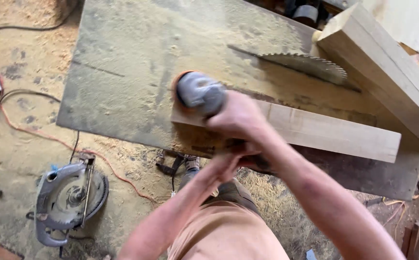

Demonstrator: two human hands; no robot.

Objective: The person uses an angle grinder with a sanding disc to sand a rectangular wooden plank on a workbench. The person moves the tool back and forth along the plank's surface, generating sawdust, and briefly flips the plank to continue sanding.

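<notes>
Right hand: right hand (238, 118) wrapped over the grey body of a small sander (200, 92), fingers closed on it, arm reaching in from lower right, elbow out.
Left hand: left hand (228, 163) comes up from below, at the near edge of the plank (315, 130) just under the right wrist; mostly hidden, looks curled on the edge, but grip can't be told for sure.
Sander: orange pad face down on the left end of the plank, right at its corner.
Plank: pale wood, lies flat on the saw table (137, 72), running left to right; near long edge roughly level with the table's front edge.
Edges: saw blade (310, 65) stands up through the table just behind the plank, near but apart from both hands. Thick timber beam (383, 67) lies angled at the right, beyond the blade.
Free room: table's left half is bare apart from dust.
Surface: grey metal top, coated in sawdust.
Floor: thick sawdust; circular saw (67, 197) lies at lower left, well apart; orange cable (50, 137) and dark cords trail across.
</notes>
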